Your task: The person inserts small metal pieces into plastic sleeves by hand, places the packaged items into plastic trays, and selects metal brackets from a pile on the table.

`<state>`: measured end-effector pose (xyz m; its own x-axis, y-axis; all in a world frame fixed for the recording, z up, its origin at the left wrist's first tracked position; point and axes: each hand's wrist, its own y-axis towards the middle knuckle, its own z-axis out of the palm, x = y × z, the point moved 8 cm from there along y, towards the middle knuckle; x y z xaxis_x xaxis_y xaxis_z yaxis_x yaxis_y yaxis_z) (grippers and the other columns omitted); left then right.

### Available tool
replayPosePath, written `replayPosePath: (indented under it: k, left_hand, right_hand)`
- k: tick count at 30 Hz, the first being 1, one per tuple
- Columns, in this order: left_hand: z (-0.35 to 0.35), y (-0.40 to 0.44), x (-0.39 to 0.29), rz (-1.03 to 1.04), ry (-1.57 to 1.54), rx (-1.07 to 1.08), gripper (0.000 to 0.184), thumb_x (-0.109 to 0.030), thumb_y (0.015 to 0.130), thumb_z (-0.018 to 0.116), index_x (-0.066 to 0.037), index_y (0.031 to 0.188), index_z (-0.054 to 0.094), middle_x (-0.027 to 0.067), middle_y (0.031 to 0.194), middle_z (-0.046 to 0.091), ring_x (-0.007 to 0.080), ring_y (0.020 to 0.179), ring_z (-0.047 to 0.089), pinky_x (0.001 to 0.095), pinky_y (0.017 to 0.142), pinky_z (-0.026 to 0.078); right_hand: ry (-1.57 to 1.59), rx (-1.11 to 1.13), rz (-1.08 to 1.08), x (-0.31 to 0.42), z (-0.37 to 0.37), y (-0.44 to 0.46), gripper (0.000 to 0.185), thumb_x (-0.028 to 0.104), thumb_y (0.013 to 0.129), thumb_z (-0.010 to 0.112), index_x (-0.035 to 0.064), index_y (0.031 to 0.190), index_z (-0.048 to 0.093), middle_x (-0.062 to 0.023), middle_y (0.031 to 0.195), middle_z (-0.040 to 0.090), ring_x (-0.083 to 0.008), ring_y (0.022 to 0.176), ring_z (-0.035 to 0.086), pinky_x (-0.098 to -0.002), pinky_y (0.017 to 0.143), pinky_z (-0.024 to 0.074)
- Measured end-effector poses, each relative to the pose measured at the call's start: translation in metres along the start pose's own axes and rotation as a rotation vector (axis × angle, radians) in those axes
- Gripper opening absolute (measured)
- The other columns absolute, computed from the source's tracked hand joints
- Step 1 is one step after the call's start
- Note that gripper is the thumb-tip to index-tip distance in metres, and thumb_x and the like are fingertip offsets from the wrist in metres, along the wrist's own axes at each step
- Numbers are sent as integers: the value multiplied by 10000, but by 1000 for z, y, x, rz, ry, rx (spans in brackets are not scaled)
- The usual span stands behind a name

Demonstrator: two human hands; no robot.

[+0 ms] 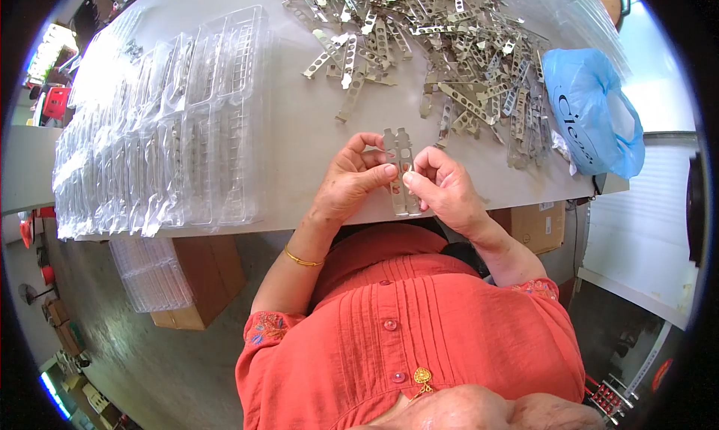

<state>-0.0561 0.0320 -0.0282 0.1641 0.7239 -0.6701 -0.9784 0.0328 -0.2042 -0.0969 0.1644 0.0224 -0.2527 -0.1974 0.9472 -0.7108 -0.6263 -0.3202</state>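
Note:
My left hand [352,174] pinches a flat metal strip with round holes [402,141] between thumb and fingers, near the table's front edge. It stands roughly upright in view, and it may be two strips side by side; I cannot tell. From the other side, my right hand [447,189] has its thumb and forefinger closed on the middle of the same strip. Just beyond my hands lies a large heap of similar perforated metal strips [464,93], loose and tangled on the table.
Clear plastic trays [240,130] with bagged metal strips [142,168] cover the left side of the white table [303,130]. A blue plastic bag [595,108] sits at the right edge. Below are a cardboard box with plastic trays [206,273] and another carton [541,228].

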Motion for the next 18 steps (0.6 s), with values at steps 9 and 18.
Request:
replayPosePath:
  k: [9, 18]
  left_hand:
    - [2, 0, -1, 4, 43, -17, 450, -38, 867, 756, -60, 1225, 484, 71, 923, 649, 194, 791, 680, 313, 713, 554]
    - [0, 0, 0, -3, 19, 26, 429, 23, 880, 712, -49, 1242, 493, 102, 1016, 678, 189, 915, 684, 340, 801, 580]
  right_hand:
    - [40, 16, 13, 0, 1, -1, 144, 120, 969, 628, 84, 882, 518, 49, 732, 533, -16, 592, 481, -199, 517, 409]
    - [1, 7, 1, 2, 0, -1, 149, 113, 963, 631, 80, 872, 518, 48, 726, 533, -19, 594, 486, -200, 518, 408]
